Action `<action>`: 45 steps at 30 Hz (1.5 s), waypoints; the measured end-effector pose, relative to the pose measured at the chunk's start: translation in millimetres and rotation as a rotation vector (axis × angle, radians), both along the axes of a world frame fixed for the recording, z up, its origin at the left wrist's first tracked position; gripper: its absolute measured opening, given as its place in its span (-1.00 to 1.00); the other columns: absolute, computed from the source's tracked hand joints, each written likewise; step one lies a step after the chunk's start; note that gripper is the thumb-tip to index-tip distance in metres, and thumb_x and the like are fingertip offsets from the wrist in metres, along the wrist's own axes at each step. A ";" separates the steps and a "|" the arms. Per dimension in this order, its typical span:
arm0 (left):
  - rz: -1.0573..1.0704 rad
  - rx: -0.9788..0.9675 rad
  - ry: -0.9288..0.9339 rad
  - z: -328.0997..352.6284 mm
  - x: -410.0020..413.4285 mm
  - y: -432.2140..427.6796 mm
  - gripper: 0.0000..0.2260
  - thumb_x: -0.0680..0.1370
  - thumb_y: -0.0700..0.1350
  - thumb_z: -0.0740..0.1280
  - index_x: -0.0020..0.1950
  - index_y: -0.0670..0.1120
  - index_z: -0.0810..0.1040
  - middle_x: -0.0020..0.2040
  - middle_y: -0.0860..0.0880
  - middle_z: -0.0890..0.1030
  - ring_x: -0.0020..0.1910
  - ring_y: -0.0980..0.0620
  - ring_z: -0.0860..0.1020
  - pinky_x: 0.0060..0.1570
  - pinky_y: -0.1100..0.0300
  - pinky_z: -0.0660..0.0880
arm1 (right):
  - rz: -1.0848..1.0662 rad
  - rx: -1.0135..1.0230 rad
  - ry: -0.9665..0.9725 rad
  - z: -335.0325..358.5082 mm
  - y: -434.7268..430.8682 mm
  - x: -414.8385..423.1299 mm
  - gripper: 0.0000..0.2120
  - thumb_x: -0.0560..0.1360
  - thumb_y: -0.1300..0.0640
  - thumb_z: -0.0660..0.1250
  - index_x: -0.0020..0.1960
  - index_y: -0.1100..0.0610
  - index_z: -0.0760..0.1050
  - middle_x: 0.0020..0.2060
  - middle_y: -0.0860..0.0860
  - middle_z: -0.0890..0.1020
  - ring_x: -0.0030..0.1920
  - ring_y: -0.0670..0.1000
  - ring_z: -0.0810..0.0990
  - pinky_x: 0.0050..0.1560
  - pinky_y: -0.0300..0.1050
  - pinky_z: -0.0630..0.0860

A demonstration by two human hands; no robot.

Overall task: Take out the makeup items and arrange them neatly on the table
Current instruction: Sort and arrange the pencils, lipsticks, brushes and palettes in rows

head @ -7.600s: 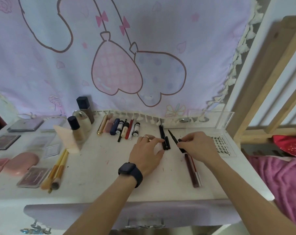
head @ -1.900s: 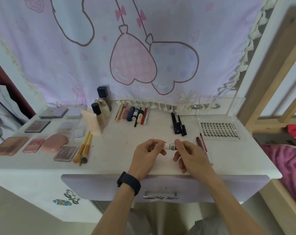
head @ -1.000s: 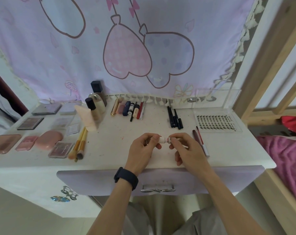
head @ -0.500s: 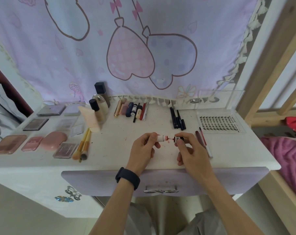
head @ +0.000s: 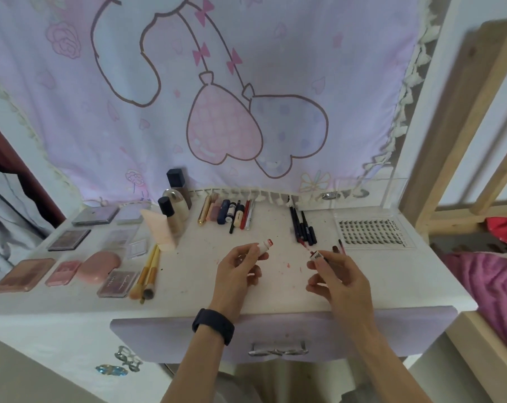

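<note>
Lip tube and cap, apart

Faces a pale lilac cloth with heart balloons and a white fringe. Below it, a white table with a lilac drawer and a metal handle. To the right, a light wooden frame and pink bedding; to the left, dark red fabric.
</note>
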State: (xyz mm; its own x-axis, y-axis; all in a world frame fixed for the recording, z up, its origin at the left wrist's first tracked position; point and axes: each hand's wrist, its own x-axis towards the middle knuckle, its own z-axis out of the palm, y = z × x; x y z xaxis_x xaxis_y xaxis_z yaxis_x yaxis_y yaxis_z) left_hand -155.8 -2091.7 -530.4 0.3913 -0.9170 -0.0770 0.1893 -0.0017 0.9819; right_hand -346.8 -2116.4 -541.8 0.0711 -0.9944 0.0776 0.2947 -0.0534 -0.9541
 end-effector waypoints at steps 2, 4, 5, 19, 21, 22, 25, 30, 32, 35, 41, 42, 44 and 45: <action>-0.017 0.029 0.122 4.7 6.0 -2.2 -0.67 0.47 -0.02 0.46 0.15 -0.17 0.62 0.00 -0.12 0.71 -0.31 0.09 0.57 -0.29 0.23 0.54 | -0.004 0.093 -0.183 4.3 4.0 -10.8 -0.80 0.43 0.23 0.48 0.03 0.23 0.61 -0.08 0.20 0.73 -0.22 0.08 0.70 -0.18 -0.14 0.65; -0.031 0.056 0.184 6.9 10.1 -6.8 -0.74 0.50 -0.13 0.45 0.14 -0.19 0.60 0.02 -0.15 0.71 -0.29 0.05 0.63 -0.24 0.21 0.59 | -0.010 0.155 -0.289 7.8 4.4 -27.0 -0.76 0.35 0.21 0.49 0.00 0.25 0.61 -0.03 0.24 0.72 -0.14 0.10 0.72 -0.15 -0.15 0.65; -0.045 0.064 0.187 8.0 8.9 -9.6 -0.78 0.51 -0.17 0.43 0.14 -0.19 0.61 0.00 -0.14 0.71 -0.27 0.04 0.65 -0.21 0.21 0.60 | -0.003 0.163 -0.307 9.3 3.1 -37.2 -0.76 0.36 0.21 0.48 0.01 0.24 0.62 -0.01 0.25 0.72 -0.12 0.09 0.73 -0.14 -0.16 0.65; -0.305 0.008 -0.606 26.7 -108.9 -81.6 -0.87 0.60 0.04 0.35 0.12 0.08 0.51 0.06 0.16 0.65 0.09 0.25 0.57 0.13 0.25 0.49 | -0.241 -0.060 0.730 2.0 -61.7 -119.2 -0.86 0.48 -0.09 0.48 0.00 -0.19 0.56 -0.12 -0.30 0.65 -0.10 -0.37 0.57 -0.14 -0.42 0.37; -0.289 -0.016 -0.739 21.0 -122.5 -88.9 -0.82 0.56 0.08 0.40 0.12 0.08 0.58 0.05 0.21 0.61 0.08 0.33 0.49 0.06 0.33 0.42 | -0.248 -0.124 0.807 -0.3 -68.9 -116.4 -0.85 0.48 -0.08 0.48 0.03 -0.19 0.58 -0.10 -0.28 0.65 -0.09 -0.35 0.54 -0.13 -0.43 0.34; -0.267 -0.027 -0.776 18.1 -127.9 -91.5 -0.82 0.54 0.10 0.42 0.09 0.09 0.61 0.01 0.23 0.60 0.06 0.32 0.48 0.03 0.34 0.40 | -0.240 -0.132 0.839 -1.6 -71.7 -115.1 -0.84 0.48 -0.08 0.47 0.06 -0.16 0.61 -0.11 -0.27 0.66 -0.11 -0.33 0.55 -0.12 -0.42 0.35; -0.214 -0.003 -0.894 8.4 -135.9 -95.5 -0.86 0.50 0.16 0.42 0.03 0.21 0.59 -0.10 0.26 0.61 0.11 0.16 0.44 0.14 0.14 0.41 | -0.227 -0.153 0.940 -9.0 -75.2 -111.3 -0.83 0.51 -0.11 0.42 0.08 -0.13 0.65 -0.12 -0.22 0.69 -0.11 -0.19 0.60 -0.05 -0.21 0.49; -0.060 0.060 -1.182 -2.7 -135.7 -95.7 -0.76 0.44 0.31 0.38 0.03 0.28 0.65 0.04 0.22 0.42 0.24 0.12 0.21 0.10 0.20 0.13 | -0.255 -0.200 1.118 -16.9 -74.8 -108.0 -0.77 0.55 -0.19 0.33 0.13 -0.15 0.62 -0.02 -0.20 0.69 0.02 -0.04 0.56 0.07 -0.03 0.48; -0.036 0.067 -1.192 -4.0 -134.2 -95.2 -0.74 0.42 0.34 0.38 0.01 0.28 0.66 0.06 0.24 0.38 0.25 0.12 0.17 0.09 0.20 0.09 | -0.270 -0.199 1.129 -17.0 -74.8 -106.7 -0.76 0.55 -0.20 0.33 0.14 -0.16 0.62 -0.01 -0.20 0.69 0.03 -0.03 0.55 0.07 -0.02 0.47; -0.016 0.050 -1.249 -3.7 -132.4 -95.2 -0.74 0.42 0.33 0.38 -0.01 0.24 0.67 0.07 0.25 0.36 0.28 0.11 0.19 0.14 0.20 0.08 | -0.266 -0.198 1.148 -15.3 -75.8 -105.2 -0.74 0.55 -0.20 0.33 0.17 -0.17 0.62 0.00 -0.17 0.70 0.03 0.00 0.57 0.08 0.00 0.48; -0.033 0.032 -1.300 -1.5 -131.1 -92.0 -0.74 0.46 0.30 0.37 0.03 0.22 0.68 0.10 0.26 0.35 0.31 0.13 0.23 0.25 0.16 0.09 | -0.262 -0.179 1.170 -10.8 -78.5 -102.1 -0.72 0.53 -0.25 0.34 0.12 -0.16 0.65 -0.01 -0.14 0.67 0.01 0.01 0.60 0.09 0.05 0.52; -0.035 0.032 -1.301 -1.0 -131.7 -92.0 -0.74 0.47 0.29 0.37 0.04 0.21 0.67 0.10 0.26 0.34 0.31 0.14 0.23 0.24 0.17 0.08 | -0.267 -0.176 1.169 -11.1 -78.5 -101.7 -0.72 0.52 -0.25 0.34 0.11 -0.15 0.66 -0.02 -0.14 0.67 0.00 0.01 0.60 0.09 0.05 0.52; -0.038 0.035 -1.314 -0.1 -133.2 -92.1 -0.74 0.48 0.28 0.37 0.06 0.20 0.67 0.10 0.26 0.35 0.31 0.14 0.23 0.20 0.19 0.07 | -0.276 -0.174 1.184 -11.5 -78.5 -101.3 -0.71 0.52 -0.27 0.34 0.09 -0.15 0.67 -0.04 -0.14 0.67 -0.02 0.01 0.60 0.08 0.05 0.53; -0.036 0.037 -1.319 0.0 -133.7 -92.3 -0.74 0.49 0.28 0.36 0.06 0.20 0.67 0.11 0.26 0.35 0.31 0.15 0.23 0.20 0.19 0.07 | -0.279 -0.174 1.196 -11.3 -78.7 -100.9 -0.71 0.52 -0.28 0.33 0.08 -0.14 0.67 -0.04 -0.14 0.67 -0.03 0.01 0.60 0.07 0.05 0.53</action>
